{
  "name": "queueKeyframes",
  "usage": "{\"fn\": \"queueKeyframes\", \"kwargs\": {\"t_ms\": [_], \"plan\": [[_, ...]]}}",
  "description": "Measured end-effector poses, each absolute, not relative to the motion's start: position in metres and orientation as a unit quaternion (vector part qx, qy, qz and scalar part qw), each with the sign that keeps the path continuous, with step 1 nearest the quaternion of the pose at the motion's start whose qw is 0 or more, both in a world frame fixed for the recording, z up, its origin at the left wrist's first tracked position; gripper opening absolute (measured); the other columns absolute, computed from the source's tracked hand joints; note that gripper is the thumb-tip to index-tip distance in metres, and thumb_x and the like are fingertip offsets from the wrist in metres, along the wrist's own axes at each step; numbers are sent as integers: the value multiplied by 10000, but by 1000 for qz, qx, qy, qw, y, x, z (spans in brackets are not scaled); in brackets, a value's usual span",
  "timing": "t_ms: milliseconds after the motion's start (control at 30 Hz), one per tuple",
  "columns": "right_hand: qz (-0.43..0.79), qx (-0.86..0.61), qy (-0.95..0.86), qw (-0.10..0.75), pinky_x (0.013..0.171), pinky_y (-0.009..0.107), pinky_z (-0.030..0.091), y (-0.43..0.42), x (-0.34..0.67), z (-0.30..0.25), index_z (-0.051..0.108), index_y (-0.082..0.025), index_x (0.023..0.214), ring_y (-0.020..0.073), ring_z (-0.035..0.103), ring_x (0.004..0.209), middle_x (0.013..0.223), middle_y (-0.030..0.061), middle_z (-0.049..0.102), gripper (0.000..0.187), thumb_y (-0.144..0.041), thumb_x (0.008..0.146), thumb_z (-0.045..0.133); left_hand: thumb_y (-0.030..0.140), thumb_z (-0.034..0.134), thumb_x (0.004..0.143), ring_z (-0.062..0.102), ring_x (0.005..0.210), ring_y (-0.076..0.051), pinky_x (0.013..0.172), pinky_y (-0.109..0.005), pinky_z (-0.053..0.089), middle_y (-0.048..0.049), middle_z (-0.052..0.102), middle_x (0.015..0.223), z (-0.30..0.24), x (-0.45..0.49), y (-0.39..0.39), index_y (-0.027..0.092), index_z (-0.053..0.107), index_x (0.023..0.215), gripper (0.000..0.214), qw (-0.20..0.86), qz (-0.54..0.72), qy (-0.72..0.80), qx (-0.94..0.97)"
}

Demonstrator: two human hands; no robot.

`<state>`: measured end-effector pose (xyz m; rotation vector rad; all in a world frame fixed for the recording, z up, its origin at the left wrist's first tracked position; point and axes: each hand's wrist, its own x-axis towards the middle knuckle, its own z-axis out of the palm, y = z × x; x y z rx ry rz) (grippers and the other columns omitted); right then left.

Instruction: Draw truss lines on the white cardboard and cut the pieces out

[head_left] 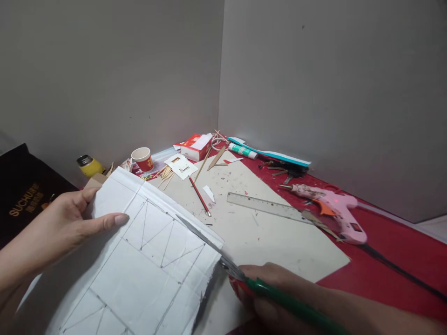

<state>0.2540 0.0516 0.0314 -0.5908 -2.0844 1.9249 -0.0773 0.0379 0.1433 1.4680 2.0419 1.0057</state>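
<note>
My left hand (82, 215) grips a white cardboard sheet (139, 265) by its upper left part, thumb on top and fingers behind. Pencil lines on the sheet form rectangles and zigzag triangles. In my right hand (275, 293) is a pair of scissors (228, 265) with green and red handles. One blade lies over the sheet along its upper right edge, close to a drawn line; the other blade is hidden beneath the cardboard. The sheet is held tilted above the table, and its right edge looks rough.
A pink glue gun (344, 209) with its cord lies on the red table cover at right. On the beige board (279, 246) are a clear ruler (265, 205), a red pencil (200, 197) and scraps. Behind stand a paper cup (143, 160), a red box (196, 147) and a yellow bottle (91, 165).
</note>
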Motion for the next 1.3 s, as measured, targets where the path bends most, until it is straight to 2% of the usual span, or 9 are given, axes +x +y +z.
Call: {"fn": "queueKeyframes", "kwargs": {"t_ms": [100,167,400,667,833,967,1100,1300], "plan": [[651,-191,-726,115,607,258,363,53,254,35,463,-202,786,129,354,653,728,-9,407,496,-652,981,387,482,814,622,717,916,-283,762,-374,580,-49,771,1036,141,-83,39,213,773,859,361,284,279,720,569],[640,-198,-733,121,607,238,364,53,255,35,467,-194,790,118,350,658,738,-13,414,462,-603,994,405,509,806,643,722,893,-274,696,-347,590,-46,758,1099,142,-86,38,230,758,898,381,303,265,719,566],[582,-234,-767,135,620,193,403,47,257,26,524,-185,816,103,380,653,750,-13,472,329,-422,1027,439,529,822,639,740,788,-260,646,-321,595,-22,773,874,146,-87,34,224,707,859,393,310,253,729,555],[521,-294,-783,168,691,251,503,40,264,13,678,-247,986,169,571,748,830,34,625,147,-363,925,612,500,843,656,766,747,-246,631,-302,612,-23,801,942,147,-90,36,209,689,944,438,344,253,713,556],[524,-293,-781,171,706,257,518,39,263,12,690,-250,985,181,603,775,838,40,638,144,-363,918,632,499,842,675,778,790,-275,639,-321,630,-22,808,931,144,-96,38,197,665,1064,523,372,242,716,539],[528,-285,-788,139,730,227,501,40,262,11,665,-215,988,152,574,785,861,22,623,227,-390,991,522,456,861,646,778,747,-244,593,-259,613,1,811,865,148,-92,38,176,670,1076,547,381,251,713,532],[529,-276,-791,137,701,201,476,41,262,9,647,-193,977,134,536,761,837,11,601,259,-401,1010,496,421,865,632,773,699,-209,550,-214,590,18,810,830,150,-87,37,166,681,1067,536,400,264,711,515],[539,-277,-779,159,679,192,475,40,263,7,663,-197,965,138,535,760,831,17,600,271,-431,995,530,473,840,653,774,686,-225,563,-260,611,-2,812,909,148,-91,35,180,697,1063,524,354,241,718,549]]}}
